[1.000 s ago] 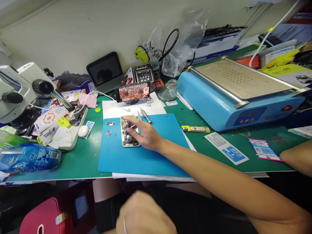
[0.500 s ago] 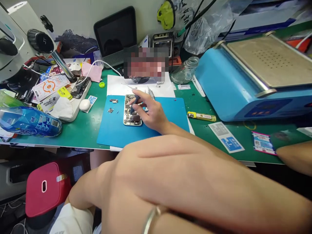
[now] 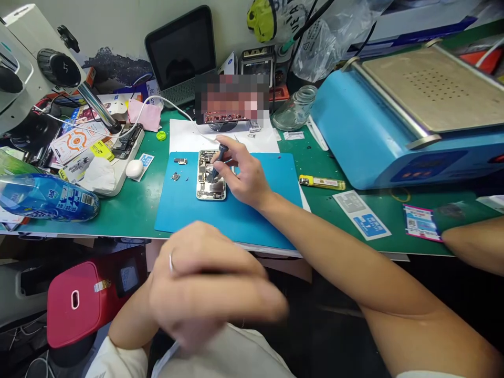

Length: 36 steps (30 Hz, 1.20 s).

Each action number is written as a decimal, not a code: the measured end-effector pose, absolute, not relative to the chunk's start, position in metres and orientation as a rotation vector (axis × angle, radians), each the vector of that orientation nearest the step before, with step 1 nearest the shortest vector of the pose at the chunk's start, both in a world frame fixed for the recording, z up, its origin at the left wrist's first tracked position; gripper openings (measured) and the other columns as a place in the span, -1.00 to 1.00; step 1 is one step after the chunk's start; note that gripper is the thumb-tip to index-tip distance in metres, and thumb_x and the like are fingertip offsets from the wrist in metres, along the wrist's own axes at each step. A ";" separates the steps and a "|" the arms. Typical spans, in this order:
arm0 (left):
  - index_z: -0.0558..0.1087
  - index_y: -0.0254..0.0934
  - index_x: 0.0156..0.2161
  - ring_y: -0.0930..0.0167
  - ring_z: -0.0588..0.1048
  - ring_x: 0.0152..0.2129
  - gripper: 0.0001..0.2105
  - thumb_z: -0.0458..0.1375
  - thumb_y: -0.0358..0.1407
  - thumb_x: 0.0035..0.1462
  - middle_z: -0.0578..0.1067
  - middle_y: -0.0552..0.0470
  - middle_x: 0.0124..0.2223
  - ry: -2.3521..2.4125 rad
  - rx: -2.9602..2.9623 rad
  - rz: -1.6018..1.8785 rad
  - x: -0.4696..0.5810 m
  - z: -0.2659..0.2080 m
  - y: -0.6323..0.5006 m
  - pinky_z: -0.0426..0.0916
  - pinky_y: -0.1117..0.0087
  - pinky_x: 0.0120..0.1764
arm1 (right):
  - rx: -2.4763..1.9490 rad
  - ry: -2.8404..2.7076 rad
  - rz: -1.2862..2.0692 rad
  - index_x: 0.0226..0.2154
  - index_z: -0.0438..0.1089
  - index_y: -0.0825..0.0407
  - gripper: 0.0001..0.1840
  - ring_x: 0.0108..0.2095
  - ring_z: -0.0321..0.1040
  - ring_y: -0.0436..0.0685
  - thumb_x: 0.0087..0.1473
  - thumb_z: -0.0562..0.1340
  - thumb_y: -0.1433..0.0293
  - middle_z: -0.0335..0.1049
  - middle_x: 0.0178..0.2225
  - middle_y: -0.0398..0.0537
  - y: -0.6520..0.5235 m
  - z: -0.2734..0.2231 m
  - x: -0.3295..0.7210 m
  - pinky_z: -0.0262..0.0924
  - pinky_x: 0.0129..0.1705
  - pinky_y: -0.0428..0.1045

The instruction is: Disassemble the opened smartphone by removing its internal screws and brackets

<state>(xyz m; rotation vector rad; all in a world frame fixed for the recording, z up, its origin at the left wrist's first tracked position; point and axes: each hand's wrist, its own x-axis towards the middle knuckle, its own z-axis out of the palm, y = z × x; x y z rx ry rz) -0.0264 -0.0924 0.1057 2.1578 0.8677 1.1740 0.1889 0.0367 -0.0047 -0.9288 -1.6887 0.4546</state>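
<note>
An opened smartphone [image 3: 205, 189], its inner parts bare, lies on a blue mat [image 3: 260, 220]. My right hand [image 3: 249, 176] is closed around a short dark screwdriver [image 3: 220, 156], tilted with its tip down at the phone's middle; my fingers hide part of the phone's right edge. Blurred and close to the camera, my left hand [image 3: 208, 283] hangs in front of the bench edge, above my lap. A ring shows on one finger, and motion smears the fingers. Small metal parts [image 3: 180, 161] lie on the mat left of the phone.
A propped-up phone [image 3: 232, 118] stands behind the mat beside a glass jar [image 3: 295, 107]. On the right sits a blue heating machine [image 3: 354, 142]. A blue bottle [image 3: 47, 197] and a microscope [image 3: 59, 68] are at the left. A red box [image 3: 73, 304] is below.
My left hand has drawn back from the camera and moved down-left, uncovering my right forearm and lap. My right hand still holds the screwdriver at the phone. The view has shifted slightly.
</note>
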 end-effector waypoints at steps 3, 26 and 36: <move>0.54 -0.12 0.00 0.38 0.57 -0.22 -0.73 0.09 -0.49 0.38 0.61 0.03 -0.14 0.943 2.297 1.270 -0.024 0.069 -0.068 0.51 0.30 -0.14 | -0.972 -1.637 0.457 0.38 0.20 -0.16 -0.41 -0.12 0.58 0.25 0.43 0.12 0.01 0.57 -0.09 0.00 0.038 -0.007 0.189 0.61 0.01 0.21; 0.60 -0.21 -0.19 0.24 0.52 -0.13 -0.94 0.27 -0.39 0.36 0.54 -0.04 -0.12 1.517 2.246 0.636 -0.014 0.016 0.013 0.42 0.24 -0.08 | -1.127 -1.653 0.466 0.38 0.15 -0.18 -0.43 -0.14 0.55 0.29 0.42 0.06 0.04 0.49 -0.13 0.04 0.033 0.000 0.189 0.59 -0.10 0.24; 0.60 -0.21 -0.18 0.25 0.52 -0.13 -0.94 0.27 -0.37 0.38 0.53 -0.03 -0.13 1.504 2.236 0.658 -0.016 0.012 0.014 0.42 0.24 -0.08 | -1.041 -1.640 0.437 0.32 0.21 -0.17 -0.47 -0.20 0.54 0.25 0.43 0.08 0.00 0.49 -0.17 0.02 0.033 0.001 0.189 0.60 -0.16 0.21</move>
